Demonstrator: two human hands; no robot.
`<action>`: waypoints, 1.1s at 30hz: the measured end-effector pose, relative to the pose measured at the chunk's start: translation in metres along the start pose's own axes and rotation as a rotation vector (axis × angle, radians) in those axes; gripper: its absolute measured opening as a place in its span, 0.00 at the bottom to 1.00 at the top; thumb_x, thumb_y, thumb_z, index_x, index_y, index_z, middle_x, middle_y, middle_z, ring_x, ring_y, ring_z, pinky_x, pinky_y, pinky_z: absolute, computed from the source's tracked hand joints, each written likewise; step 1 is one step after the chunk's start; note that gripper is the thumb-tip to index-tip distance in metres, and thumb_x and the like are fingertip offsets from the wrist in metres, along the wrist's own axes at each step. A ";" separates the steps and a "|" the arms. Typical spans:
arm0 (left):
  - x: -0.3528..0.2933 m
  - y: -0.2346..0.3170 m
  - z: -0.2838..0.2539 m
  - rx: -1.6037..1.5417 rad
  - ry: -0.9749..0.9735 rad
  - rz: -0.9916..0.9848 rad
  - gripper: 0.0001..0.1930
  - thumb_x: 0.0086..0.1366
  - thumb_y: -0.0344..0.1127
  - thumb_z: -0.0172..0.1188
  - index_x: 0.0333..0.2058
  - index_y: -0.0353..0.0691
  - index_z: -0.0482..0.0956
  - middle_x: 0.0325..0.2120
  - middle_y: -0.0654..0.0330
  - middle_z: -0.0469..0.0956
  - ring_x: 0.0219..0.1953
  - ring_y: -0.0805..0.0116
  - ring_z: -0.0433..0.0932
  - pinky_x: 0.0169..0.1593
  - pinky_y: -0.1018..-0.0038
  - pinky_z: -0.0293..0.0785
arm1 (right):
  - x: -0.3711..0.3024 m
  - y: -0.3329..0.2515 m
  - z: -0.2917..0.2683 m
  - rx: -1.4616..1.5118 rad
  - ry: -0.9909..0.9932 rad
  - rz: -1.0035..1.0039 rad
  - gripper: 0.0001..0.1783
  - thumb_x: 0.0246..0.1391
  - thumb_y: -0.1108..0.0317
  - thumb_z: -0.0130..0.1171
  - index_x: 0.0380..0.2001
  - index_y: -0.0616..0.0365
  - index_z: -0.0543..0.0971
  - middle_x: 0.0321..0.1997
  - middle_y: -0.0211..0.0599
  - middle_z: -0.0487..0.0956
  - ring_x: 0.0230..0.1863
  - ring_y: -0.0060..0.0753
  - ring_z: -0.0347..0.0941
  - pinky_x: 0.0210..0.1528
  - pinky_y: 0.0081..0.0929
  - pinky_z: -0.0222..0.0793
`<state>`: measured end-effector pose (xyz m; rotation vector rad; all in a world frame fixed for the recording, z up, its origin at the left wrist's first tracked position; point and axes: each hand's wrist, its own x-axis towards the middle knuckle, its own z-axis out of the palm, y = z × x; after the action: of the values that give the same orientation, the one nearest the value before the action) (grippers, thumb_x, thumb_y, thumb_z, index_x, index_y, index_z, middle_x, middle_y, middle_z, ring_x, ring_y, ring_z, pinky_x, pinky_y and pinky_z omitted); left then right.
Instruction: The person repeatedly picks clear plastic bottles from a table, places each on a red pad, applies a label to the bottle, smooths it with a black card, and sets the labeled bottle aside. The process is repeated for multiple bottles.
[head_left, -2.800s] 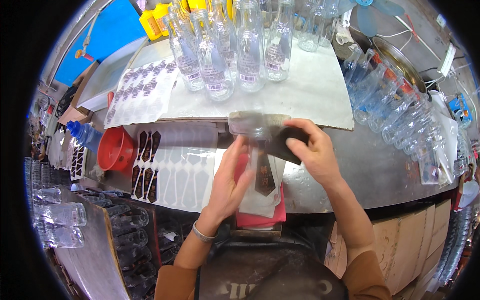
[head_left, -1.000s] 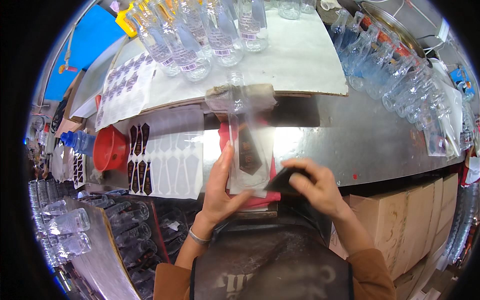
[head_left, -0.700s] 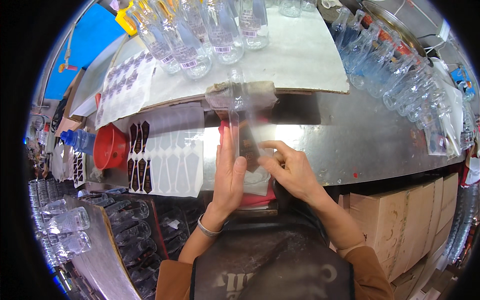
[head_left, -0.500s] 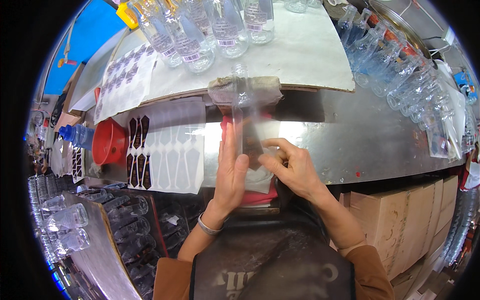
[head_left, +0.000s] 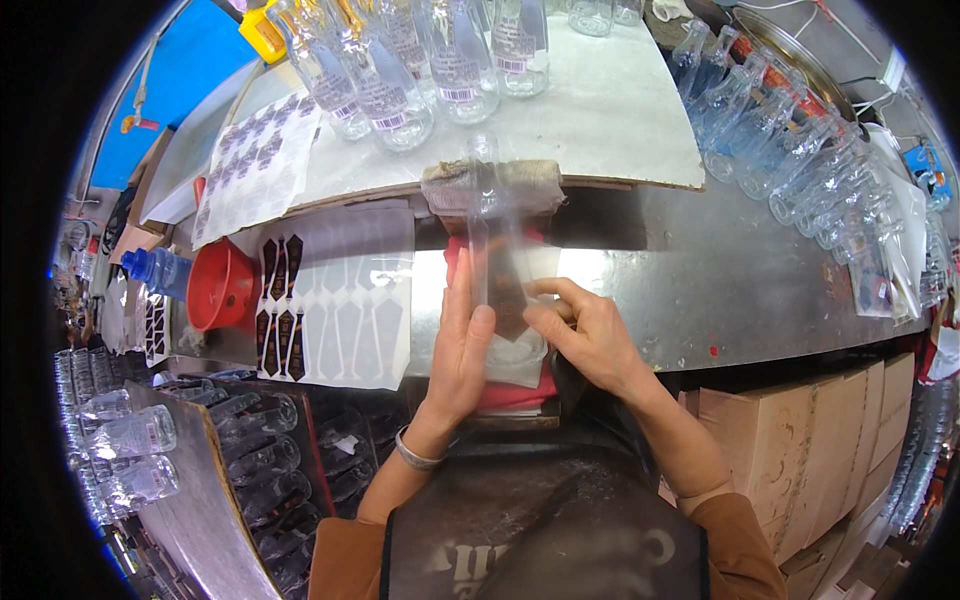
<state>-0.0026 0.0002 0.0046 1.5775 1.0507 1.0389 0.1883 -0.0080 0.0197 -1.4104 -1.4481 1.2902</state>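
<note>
A clear glass bottle [head_left: 486, 205] lies lengthwise before me, its neck resting on a rolled beige cloth [head_left: 538, 186]. A dark tie-shaped decal [head_left: 508, 305] shows on or against its body; the clear glass hides whether it is fully stuck. Fingers straight and together, my left hand [head_left: 460, 345] lies flat along the bottle's left side. On the right, my right hand [head_left: 590, 335] has its thumb and bent index finger closed at the decal's right edge. Red cloth [head_left: 515, 394] and a pale sheet show beneath the bottle.
Left of the bottle lies a decal sheet [head_left: 345, 335] with several dark ties, beside a red bowl [head_left: 220, 285]. Labelled bottles [head_left: 455, 75] stand on the raised white board [head_left: 600, 120]. More bottles [head_left: 800, 170] line the right; cartons [head_left: 780, 430] stand below the bench.
The view has shifted slightly. Both hands keep nearly the same places at the bottle, with no clear change in hold.
</note>
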 end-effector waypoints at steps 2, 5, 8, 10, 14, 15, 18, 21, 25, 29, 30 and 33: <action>0.001 0.003 0.000 -0.049 -0.005 0.004 0.34 0.77 0.41 0.43 0.73 0.27 0.46 0.73 0.46 0.53 0.75 0.55 0.50 0.75 0.64 0.44 | 0.000 -0.001 -0.001 -0.033 -0.007 -0.005 0.20 0.65 0.61 0.61 0.52 0.65 0.78 0.20 0.28 0.75 0.25 0.17 0.67 0.30 0.22 0.65; 0.006 0.005 -0.002 -0.128 -0.003 -0.024 0.33 0.77 0.39 0.43 0.73 0.28 0.46 0.72 0.47 0.56 0.74 0.57 0.52 0.74 0.64 0.46 | 0.001 0.007 -0.002 0.079 -0.024 0.022 0.19 0.65 0.62 0.59 0.52 0.65 0.79 0.24 0.27 0.76 0.28 0.17 0.70 0.32 0.20 0.67; 0.013 0.005 0.001 -0.177 0.043 -0.065 0.32 0.77 0.37 0.43 0.73 0.28 0.47 0.70 0.48 0.60 0.73 0.59 0.55 0.74 0.65 0.48 | 0.006 0.035 -0.014 0.385 0.038 0.025 0.17 0.66 0.65 0.57 0.51 0.66 0.79 0.29 0.28 0.78 0.34 0.17 0.72 0.39 0.19 0.68; 0.016 0.002 0.001 -0.157 0.069 -0.074 0.31 0.78 0.37 0.43 0.73 0.29 0.48 0.70 0.48 0.61 0.73 0.59 0.57 0.73 0.66 0.50 | 0.005 0.025 -0.021 0.669 0.113 0.158 0.16 0.64 0.69 0.55 0.52 0.66 0.77 0.40 0.29 0.79 0.43 0.19 0.72 0.51 0.22 0.69; 0.013 -0.005 -0.001 -0.206 0.073 -0.082 0.29 0.79 0.38 0.42 0.72 0.30 0.51 0.70 0.49 0.61 0.72 0.60 0.59 0.72 0.67 0.53 | 0.004 -0.020 -0.019 0.303 0.053 -0.133 0.20 0.56 0.74 0.61 0.52 0.63 0.76 0.45 0.36 0.79 0.47 0.29 0.76 0.53 0.27 0.72; 0.014 -0.006 -0.003 -0.218 0.075 -0.083 0.29 0.79 0.38 0.42 0.72 0.30 0.52 0.70 0.49 0.61 0.72 0.60 0.59 0.72 0.67 0.53 | 0.011 -0.031 -0.019 0.065 0.042 -0.320 0.19 0.55 0.75 0.61 0.51 0.62 0.77 0.44 0.39 0.79 0.46 0.34 0.77 0.52 0.28 0.73; 0.016 -0.004 -0.003 -0.257 0.104 -0.096 0.29 0.80 0.40 0.41 0.72 0.28 0.53 0.70 0.45 0.59 0.73 0.58 0.58 0.74 0.65 0.51 | 0.056 -0.052 -0.024 -0.305 0.193 -0.635 0.17 0.53 0.77 0.59 0.48 0.61 0.78 0.42 0.46 0.80 0.42 0.44 0.80 0.47 0.33 0.75; 0.014 -0.002 -0.008 -0.282 0.156 -0.131 0.29 0.79 0.42 0.42 0.71 0.28 0.55 0.69 0.45 0.61 0.72 0.58 0.60 0.72 0.65 0.54 | 0.085 -0.067 -0.031 -0.294 0.298 -0.675 0.16 0.53 0.77 0.60 0.46 0.62 0.79 0.40 0.46 0.81 0.39 0.44 0.80 0.41 0.33 0.76; 0.024 0.003 -0.018 -0.194 0.231 -0.130 0.29 0.79 0.46 0.42 0.68 0.27 0.61 0.63 0.44 0.70 0.66 0.56 0.68 0.70 0.63 0.60 | 0.088 -0.071 -0.026 -0.402 0.156 -0.793 0.17 0.47 0.79 0.63 0.44 0.59 0.80 0.41 0.43 0.82 0.42 0.49 0.78 0.46 0.38 0.74; 0.039 0.003 -0.025 -0.156 0.271 -0.152 0.31 0.79 0.50 0.41 0.65 0.25 0.64 0.58 0.44 0.74 0.61 0.58 0.74 0.66 0.64 0.66 | 0.067 -0.075 -0.020 -0.614 0.141 -0.980 0.16 0.42 0.76 0.64 0.38 0.54 0.80 0.40 0.38 0.81 0.40 0.43 0.76 0.42 0.39 0.72; 0.045 0.003 -0.027 -0.157 0.263 -0.164 0.32 0.79 0.51 0.41 0.65 0.25 0.64 0.58 0.44 0.74 0.60 0.59 0.74 0.65 0.64 0.67 | 0.048 -0.069 -0.016 -0.653 0.025 -0.963 0.15 0.41 0.74 0.64 0.37 0.54 0.80 0.40 0.37 0.80 0.40 0.42 0.76 0.41 0.40 0.72; 0.065 0.004 -0.029 -0.123 0.160 -0.272 0.29 0.77 0.54 0.45 0.55 0.29 0.73 0.48 0.52 0.78 0.48 0.65 0.78 0.53 0.68 0.74 | -0.010 -0.062 -0.005 -0.386 -0.393 -0.832 0.15 0.46 0.74 0.66 0.41 0.55 0.82 0.37 0.38 0.80 0.39 0.42 0.77 0.42 0.38 0.75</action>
<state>-0.0116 0.0678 0.0237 1.2294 1.2462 1.0326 0.1793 -0.0110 0.0817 -0.6054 -2.3062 0.7764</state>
